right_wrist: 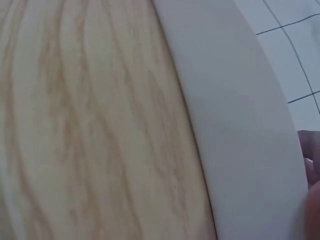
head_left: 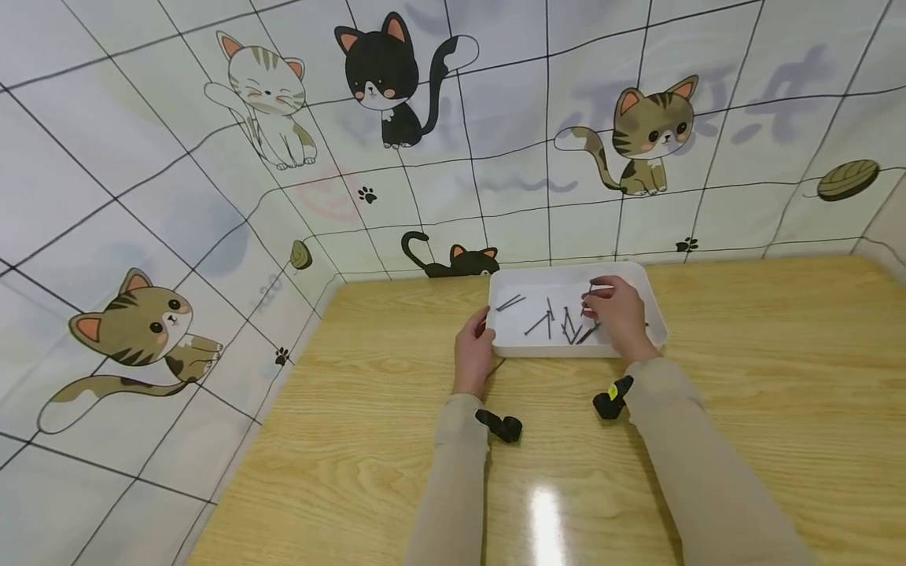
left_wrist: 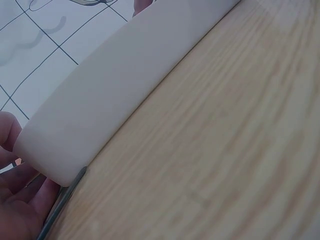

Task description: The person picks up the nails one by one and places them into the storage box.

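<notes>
A white shallow tray (head_left: 552,351) stands on the table with several dark nails (head_left: 539,323) scattered over its floor. My left hand (head_left: 474,350) grips the tray's left side near the front corner, thumb at the rim. Beside that corner a loose nail (left_wrist: 63,204) lies on the wood, close under the left fingers. Over the right part of the tray, my right hand (head_left: 621,310) pinches a thin dark nail (head_left: 583,309) between thumb and fingers. In the right wrist view, the tray's front wall (right_wrist: 235,120) hides most of that hand.
The light wooden table (head_left: 368,440) runs up to a tiled-pattern wall covering (head_left: 517,189) with cartoon cats, just behind the tray. A second wall with the same pattern borders the table's left side. Small black cameras (head_left: 499,425) sit at both wrists.
</notes>
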A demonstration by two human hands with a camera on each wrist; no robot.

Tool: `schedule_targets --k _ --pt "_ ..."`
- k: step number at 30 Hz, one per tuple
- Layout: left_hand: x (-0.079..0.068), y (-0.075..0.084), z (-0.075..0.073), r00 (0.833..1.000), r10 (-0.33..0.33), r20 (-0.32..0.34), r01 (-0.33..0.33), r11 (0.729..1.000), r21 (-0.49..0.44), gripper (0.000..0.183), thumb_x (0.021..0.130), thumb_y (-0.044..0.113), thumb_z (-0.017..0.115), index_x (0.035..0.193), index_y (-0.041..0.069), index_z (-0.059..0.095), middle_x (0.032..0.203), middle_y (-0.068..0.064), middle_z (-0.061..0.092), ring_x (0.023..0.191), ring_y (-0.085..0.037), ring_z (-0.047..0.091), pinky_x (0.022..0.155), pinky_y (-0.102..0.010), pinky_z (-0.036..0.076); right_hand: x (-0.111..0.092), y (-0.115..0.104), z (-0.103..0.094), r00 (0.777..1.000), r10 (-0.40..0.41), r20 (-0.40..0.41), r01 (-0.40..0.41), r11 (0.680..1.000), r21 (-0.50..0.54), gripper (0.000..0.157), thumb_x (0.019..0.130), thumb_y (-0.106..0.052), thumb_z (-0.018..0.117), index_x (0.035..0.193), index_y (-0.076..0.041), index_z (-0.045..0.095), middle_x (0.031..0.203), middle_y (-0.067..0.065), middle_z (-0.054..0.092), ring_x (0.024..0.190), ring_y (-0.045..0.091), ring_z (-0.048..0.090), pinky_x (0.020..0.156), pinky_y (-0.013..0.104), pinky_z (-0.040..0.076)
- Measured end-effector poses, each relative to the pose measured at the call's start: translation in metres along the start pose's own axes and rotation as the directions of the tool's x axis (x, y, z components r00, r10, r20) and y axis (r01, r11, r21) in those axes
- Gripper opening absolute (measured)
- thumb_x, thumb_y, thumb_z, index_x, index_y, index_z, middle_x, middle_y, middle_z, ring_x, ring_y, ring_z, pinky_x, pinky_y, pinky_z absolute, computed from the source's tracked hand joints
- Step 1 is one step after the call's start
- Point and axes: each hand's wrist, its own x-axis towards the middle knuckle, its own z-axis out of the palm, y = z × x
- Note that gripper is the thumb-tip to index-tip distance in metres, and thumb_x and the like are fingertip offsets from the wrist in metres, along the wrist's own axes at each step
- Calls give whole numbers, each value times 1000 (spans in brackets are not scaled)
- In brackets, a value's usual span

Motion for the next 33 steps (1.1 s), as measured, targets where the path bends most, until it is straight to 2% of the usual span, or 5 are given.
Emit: schedule_targets --k 9,14,20,29,33 --pt "1 0 -2 1000 -3 4 3 1000 -7 47 82 10 44 126 23 53 123 10 51 111 -12 47 90 -29 39 -2 -3 5 998 -22 52 34 971 -236 35 87 -12 52 121 -4 48 101 14 59 77 23 63 64 33 49" --pt "0 0 -2 1000 1 9 -1 1000 -18 47 82 10 44 127 22 52 124 7 51 111 -13 47 89 -30 39 -4 -6 6 998 -17 67 37 951 -307 34 86 -10 52 118 -2 49 100 15 59 73 24 62 58 30 45" --pt "1 -1 -1 1000 9 14 -9 1000 -11 47 82 11 44 127 22 52 125 5 51 111 -13 47 89 -30 39 -2 -5 5 996 -21 86 53 917 -395 33 85 -10 52 117 -1 50 97 16 60 69 22 59 57 31 43" --pt "-1 0 -1 1000 2 14 -2 1000 -25 46 83 10 44 127 21 52 126 2 51 111 -14 47 90 -31 38 -3 -6 8 993 -49 112 98 868 -487 34 83 -9 51 115 1 52 99 17 59 81 29 56 64 38 41" --pt "0 1 -2 1000 -6 17 6 1000 -24 47 82 10 44 127 21 51 126 3 50 112 -14 47 90 -31 38 -3 -8 10 990 -65 123 119 856 -503 34 83 -8 50 116 1 52 98 17 59 79 29 56 62 38 42"
